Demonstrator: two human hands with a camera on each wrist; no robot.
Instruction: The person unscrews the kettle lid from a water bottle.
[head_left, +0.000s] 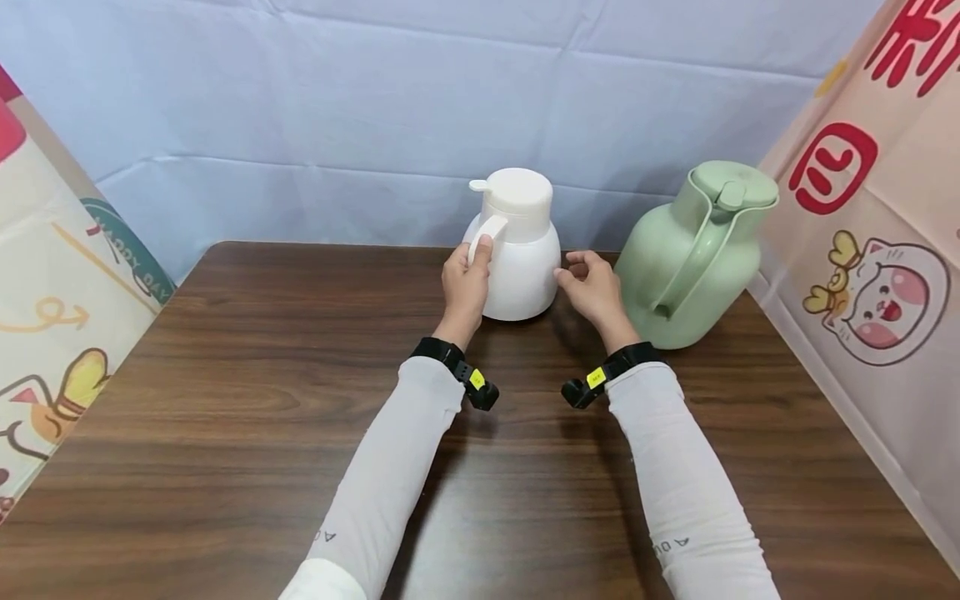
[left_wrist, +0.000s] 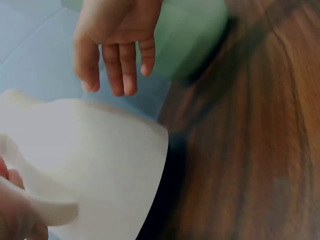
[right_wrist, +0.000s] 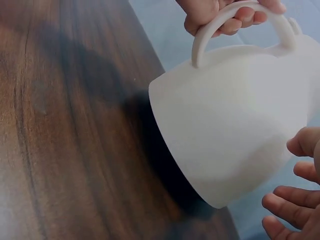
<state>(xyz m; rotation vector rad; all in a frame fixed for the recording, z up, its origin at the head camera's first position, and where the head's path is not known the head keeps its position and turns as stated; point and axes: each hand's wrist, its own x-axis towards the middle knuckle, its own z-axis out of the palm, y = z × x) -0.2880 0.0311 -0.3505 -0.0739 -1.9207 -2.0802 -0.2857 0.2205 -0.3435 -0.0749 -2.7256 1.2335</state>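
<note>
A white thermal jug (head_left: 525, 271) with a pressed-down lid and a side handle is upright near the back of the table. My left hand (head_left: 465, 287) grips its handle, fingers curled round it, as the right wrist view shows at the handle (right_wrist: 200, 45). On the jug's other side is my right hand (head_left: 592, 292), its fingers loosely bent and holding nothing. A small gap separates that hand from the jug's body in the left wrist view. Dark shadow lies along the jug's base, and I cannot tell whether the base touches the table.
Close to the right of my right hand stands a larger green thermal jug (head_left: 690, 258), its handle facing me. The brown wooden table (head_left: 300, 400) ends at a pale blue cloth (head_left: 360, 108) behind. Printed cloths hang at the left and right (head_left: 862, 292).
</note>
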